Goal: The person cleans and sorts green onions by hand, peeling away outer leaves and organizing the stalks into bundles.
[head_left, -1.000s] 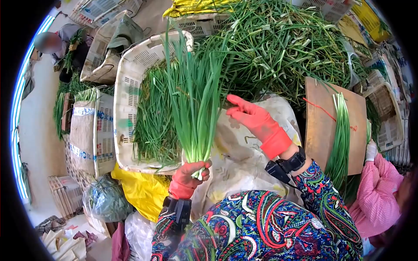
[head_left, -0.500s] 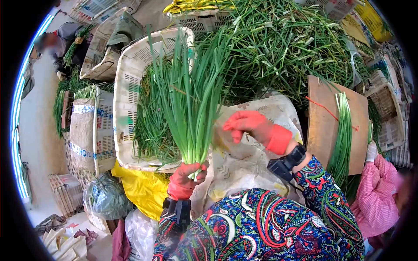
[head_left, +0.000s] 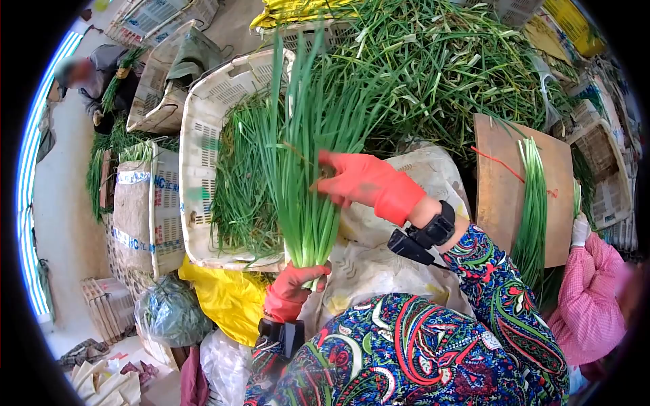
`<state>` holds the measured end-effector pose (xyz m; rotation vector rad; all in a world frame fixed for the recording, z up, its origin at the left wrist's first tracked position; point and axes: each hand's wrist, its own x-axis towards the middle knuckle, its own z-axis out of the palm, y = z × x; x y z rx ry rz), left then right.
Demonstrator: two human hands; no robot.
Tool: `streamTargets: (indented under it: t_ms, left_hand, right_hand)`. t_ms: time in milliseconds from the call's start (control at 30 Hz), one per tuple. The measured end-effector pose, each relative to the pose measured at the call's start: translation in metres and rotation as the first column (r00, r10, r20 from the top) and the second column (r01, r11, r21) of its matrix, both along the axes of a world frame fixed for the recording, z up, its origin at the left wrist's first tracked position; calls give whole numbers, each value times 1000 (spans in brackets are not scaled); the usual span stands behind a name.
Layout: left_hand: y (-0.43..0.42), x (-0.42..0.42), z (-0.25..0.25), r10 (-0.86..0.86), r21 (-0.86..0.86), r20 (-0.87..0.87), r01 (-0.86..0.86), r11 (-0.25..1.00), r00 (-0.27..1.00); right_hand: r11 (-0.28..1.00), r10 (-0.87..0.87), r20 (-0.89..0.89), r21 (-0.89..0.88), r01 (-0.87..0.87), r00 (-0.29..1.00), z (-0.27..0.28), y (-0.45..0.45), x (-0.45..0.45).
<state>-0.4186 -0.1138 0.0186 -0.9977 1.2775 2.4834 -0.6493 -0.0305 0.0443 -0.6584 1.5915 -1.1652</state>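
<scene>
My left hand (head_left: pixel 292 287), in a red glove, is closed round the white stem ends of a bunch of long green stalks (head_left: pixel 306 223) that stands upright with its leaves fanned out. Against the right side of the leaves is my right hand (head_left: pixel 359 183), also gloved in red, its fingers apart and slightly blurred. Behind the bunch lies a white plastic basket (head_left: pixel 196 169) with more green stalks (head_left: pixel 247 183) in it. A patterned cloth (head_left: pixel 433 176) covers the surface beneath my right hand.
A large heap of green stalks (head_left: pixel 440 68) fills the back. On the right, a brown board (head_left: pixel 497 196) bears a neat bunch (head_left: pixel 533 196). A co-worker in a pink sleeve (head_left: pixel 586 291) is beside it; another person (head_left: pixel 101 74) is at far left. A yellow bag (head_left: pixel 227 298) lies below the basket.
My right hand has moved left from beside the bunch to its leaves, and its fingers have spread. My left hand still holds the stem ends.
</scene>
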Motion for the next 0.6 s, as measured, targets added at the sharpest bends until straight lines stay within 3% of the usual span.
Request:
streamTargets:
  t_ms: [167, 200, 333, 400, 467, 500, 533, 567, 600]
  left_hand:
    - [-4, 8, -6, -68, -49, -4, 68, 996, 998]
    - [-5, 14, -16, -153, -198, -121, 127, 972, 981]
    - [-9, 7, -14, 0, 44, 23, -1, 999, 1000]
    - [-11, 2, -9, 43, 78, 27, -45, 996, 999]
    - [-13, -1, -9, 82, 95, 27, -84, 992, 996]
    - [-14, -1, -9, 100, 96, 26, -102, 990, 995]
    - [-14, -2, -8, 117, 96, 25, -119, 988, 993]
    - [-15, -2, -8, 134, 96, 24, -135, 986, 991]
    - [-14, -2, -8, 150, 96, 19, -151, 984, 989]
  right_hand:
    - [996, -11, 190, 85, -6, 982, -5, 7, 10]
    - [999, -21, 297, 32, 12, 955, -12, 11, 6]
    - [986, -27, 436, -139, 97, 900, -3, 32, -19]
    - [965, -35, 400, -226, 136, 916, 13, 42, -39]
    - [876, -50, 287, -447, 180, 957, 23, 48, -66]
    - [808, -149, 341, -499, 313, 928, 32, 55, -74]
    - [678, -28, 462, -642, 357, 886, 35, 56, -92]
    - [590, 49, 587, -670, 451, 808, 38, 56, -102]
    - [807, -270, 400, -402, 433, 876, 30, 48, -103]
